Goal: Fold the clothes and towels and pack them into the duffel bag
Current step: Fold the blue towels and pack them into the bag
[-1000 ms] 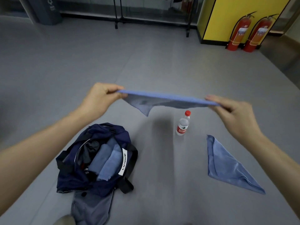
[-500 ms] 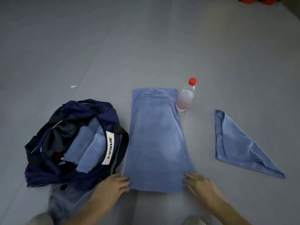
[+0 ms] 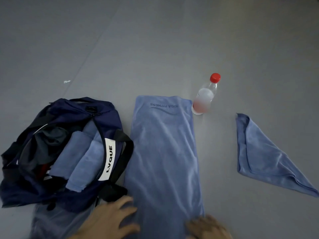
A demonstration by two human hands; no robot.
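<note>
PACKED: 2 rolled towels (image 3: 72,152) seen in duffel bag (image 3: 103,114) | IN WORK: long towel (image 3: 164,152) laid flat on floor beside bag; near left corner pressed by left hand (image 3: 110,219), fingers spread; right hand (image 3: 207,226) at near right corner, grip blurred, not determinable | REMAINING (judged): this fold, small towel (image 3: 264,161), packing of both.

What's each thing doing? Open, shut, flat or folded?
Navy fabric duffel bag: open.
Rolled blue towels: packed inside the bag.
Long blue towel: spread flat on the floor.
Clear plastic bottle with red cap: upright, capped.
Triangular blue towel: folded, lying apart.
Left hand: fingers spread on the long towel's near end.
Right hand: on its near end, blurred.
</note>
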